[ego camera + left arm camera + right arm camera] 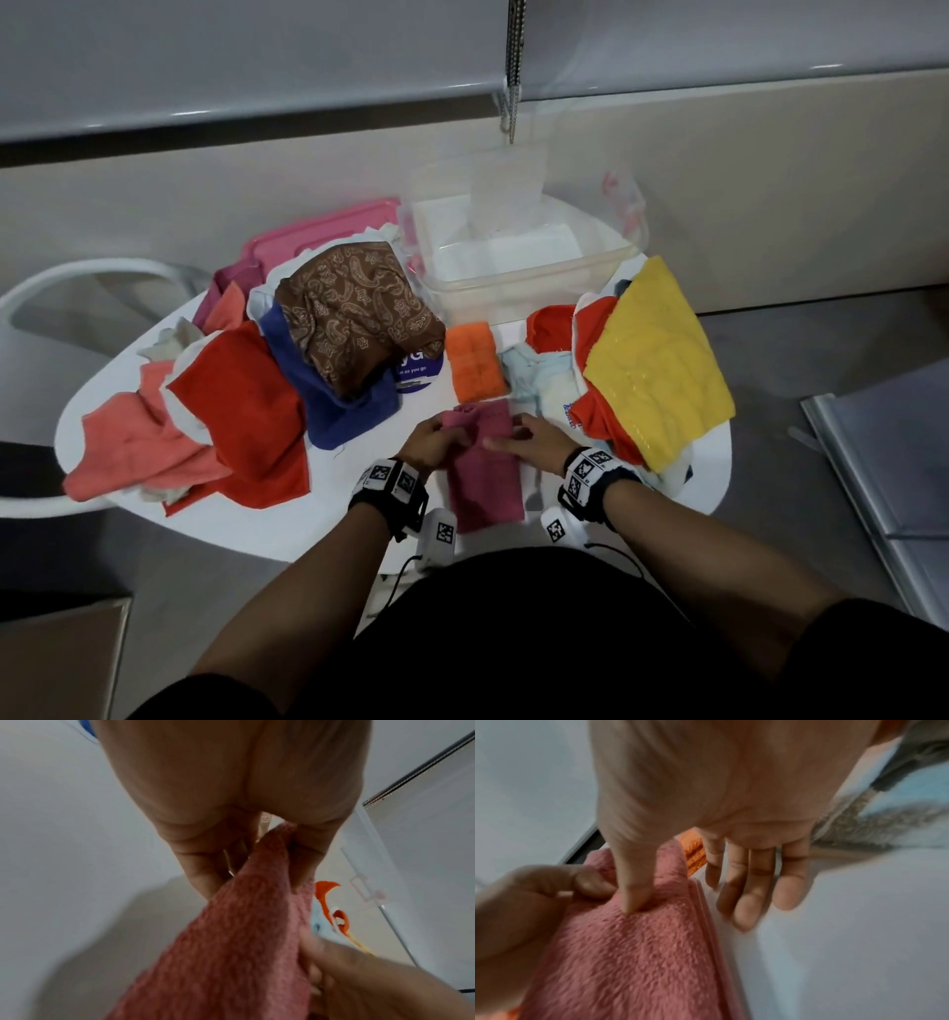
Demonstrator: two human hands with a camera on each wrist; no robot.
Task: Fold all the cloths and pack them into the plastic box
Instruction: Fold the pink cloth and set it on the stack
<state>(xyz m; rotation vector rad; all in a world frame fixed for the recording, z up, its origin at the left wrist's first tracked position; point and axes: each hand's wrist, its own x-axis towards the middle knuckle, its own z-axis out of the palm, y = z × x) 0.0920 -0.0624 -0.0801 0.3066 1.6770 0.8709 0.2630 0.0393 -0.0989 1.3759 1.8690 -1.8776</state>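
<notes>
left hand pinching maroon cloth, right hand thumb pressing it, fingers straight

A right hand reaches down over a pink terry cloth lying folded on a white table. Its thumb presses into the cloth's far end, where the fabric humps up in a fold, while the four fingers hang straight and spread just beside the cloth's layered edge, over bare table. On the cloth's other side, the left hand pinches the same raised fold, its fingertip touching the thumb. Beyond the cloth, a folded orange cloth peeks out between thumb and fingers. Grey and pale blue fabric lies past the fingers, blurred.
</notes>
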